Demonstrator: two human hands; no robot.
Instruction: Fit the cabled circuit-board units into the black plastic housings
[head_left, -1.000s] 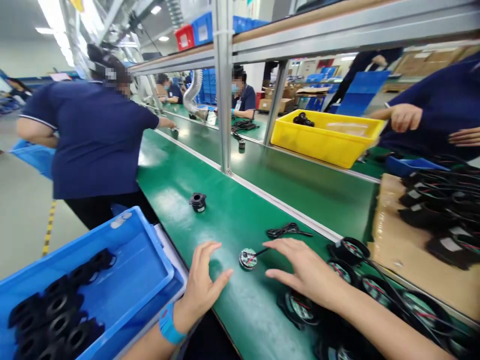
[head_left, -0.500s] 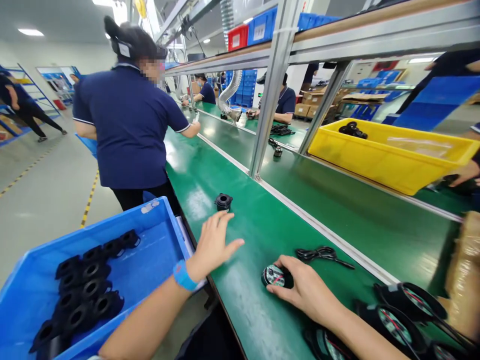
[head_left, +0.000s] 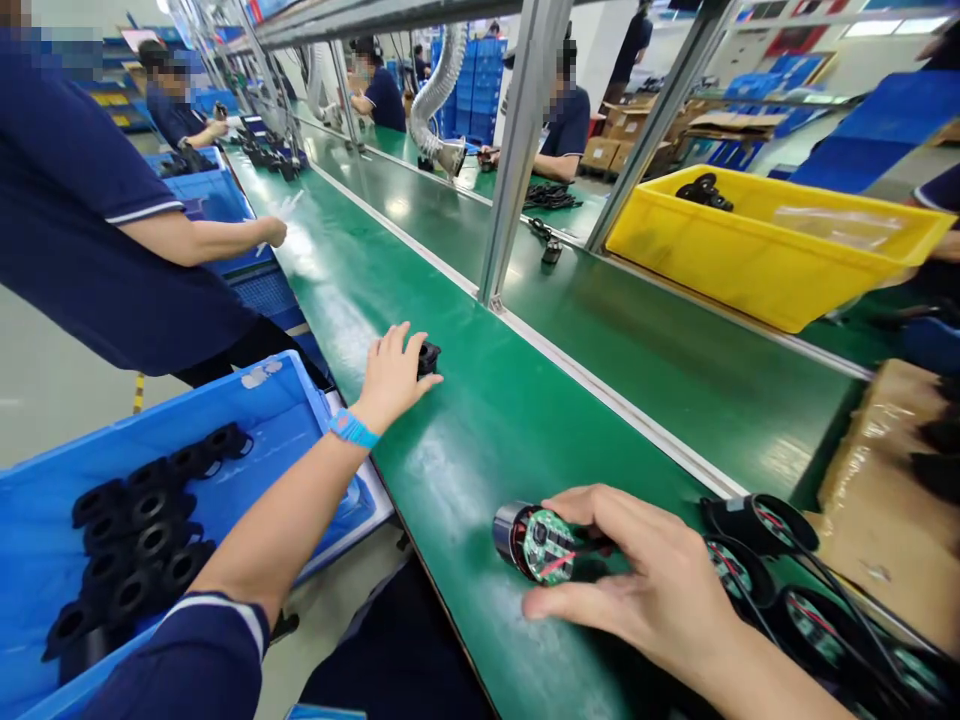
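My left hand (head_left: pixel 395 378), with a blue wristband, reaches out over the green bench (head_left: pixel 465 440). Its fingers and thumb close around a black plastic housing (head_left: pixel 429 359), mostly covered by the hand. Nearer to me, my right hand (head_left: pixel 645 580) grips a small round motor (head_left: pixel 517 540) between thumb and fingers. The motor is tilted, its shiny metal side to the left and a green circuit board with red and black wires towards my palm. The rest of its cable is hidden behind my right hand.
On the left, a blue bin (head_left: pixel 277 400) holds several black housings (head_left: pixel 154 508). Black housings with boards and cables (head_left: pixel 814 625) crowd the right, beside cardboard (head_left: pixel 877 510). A yellow bin (head_left: pixel 750 265) stands beyond the metal post (head_left: pixel 517 160). A co-worker's arm (head_left: pixel 202 240) extends over the bench.
My left hand has moved forward onto the black housing and closed around it. My right hand has closed on the motor and tipped it. The camera view has shifted.
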